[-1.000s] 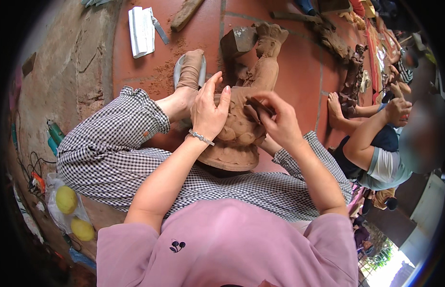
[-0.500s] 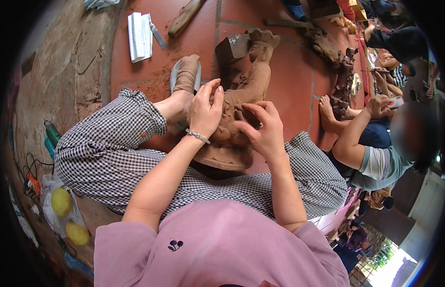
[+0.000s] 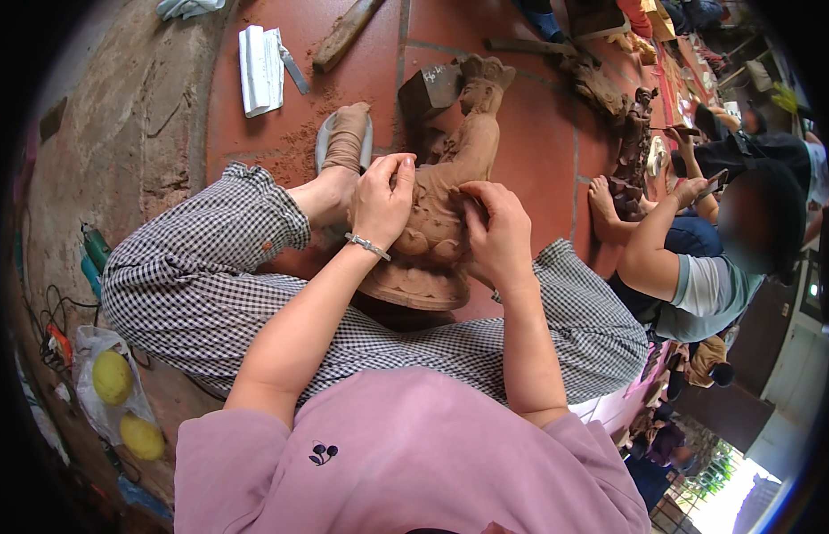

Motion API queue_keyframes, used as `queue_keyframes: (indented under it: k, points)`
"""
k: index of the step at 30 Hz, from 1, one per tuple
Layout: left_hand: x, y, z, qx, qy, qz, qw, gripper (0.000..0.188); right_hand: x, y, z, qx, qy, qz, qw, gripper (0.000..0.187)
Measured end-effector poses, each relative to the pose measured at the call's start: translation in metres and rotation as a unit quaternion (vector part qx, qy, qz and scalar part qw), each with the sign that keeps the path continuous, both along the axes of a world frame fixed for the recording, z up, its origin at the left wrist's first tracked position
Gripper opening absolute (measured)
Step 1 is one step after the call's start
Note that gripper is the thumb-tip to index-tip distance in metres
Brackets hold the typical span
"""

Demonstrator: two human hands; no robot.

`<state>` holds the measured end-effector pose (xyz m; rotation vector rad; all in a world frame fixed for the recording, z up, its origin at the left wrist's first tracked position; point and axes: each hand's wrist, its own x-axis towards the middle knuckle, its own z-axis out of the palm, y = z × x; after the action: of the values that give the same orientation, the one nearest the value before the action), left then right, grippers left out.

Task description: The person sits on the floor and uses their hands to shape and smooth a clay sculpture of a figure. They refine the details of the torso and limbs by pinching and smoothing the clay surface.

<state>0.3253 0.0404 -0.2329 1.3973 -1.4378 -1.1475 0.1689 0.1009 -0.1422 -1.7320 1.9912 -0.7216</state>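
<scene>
A brown carved statue (image 3: 477,147) of a crowned figure, seemingly wooden, lies between my legs, its head away from me and its round base (image 3: 414,289) close to my lap. My left hand (image 3: 383,198) is closed against the statue's left side, the thumb near the forefinger; its other fingers are partly hidden. On the opposite side my right hand (image 3: 502,233) has its fingers bent and pressed to the carved folds at the figure's middle. Whatever small thing it pinches is hidden by the fingers.
A dark block (image 3: 430,92) stands beside the statue's head. Farther left lie a folded white paper bundle (image 3: 261,71), a flat metal blade (image 3: 294,69) and a wooden mallet-like stick (image 3: 346,36). Another person (image 3: 699,267) sits at right near a dark carving (image 3: 635,147). Yellow fruits (image 3: 113,378) rest in a bag.
My right hand has come down onto the statue, its fingers drawing together; earlier they were apart around a small dark piece. My left hand has barely moved. The person at right has shifted an arm.
</scene>
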Motion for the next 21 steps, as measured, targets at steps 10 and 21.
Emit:
queue_keyframes:
  k: [10,21]
  points:
    - [-0.001,0.003,0.003,0.0,-0.005,-0.001,1.0,0.032,0.001,0.0,-0.012,-0.049,0.042,0.015,0.998,0.011]
    - [-0.003,0.005,0.004,-0.015,-0.04,0.024,0.999,0.028,0.012,-0.018,-0.013,-0.025,0.096,0.022,0.995,0.007]
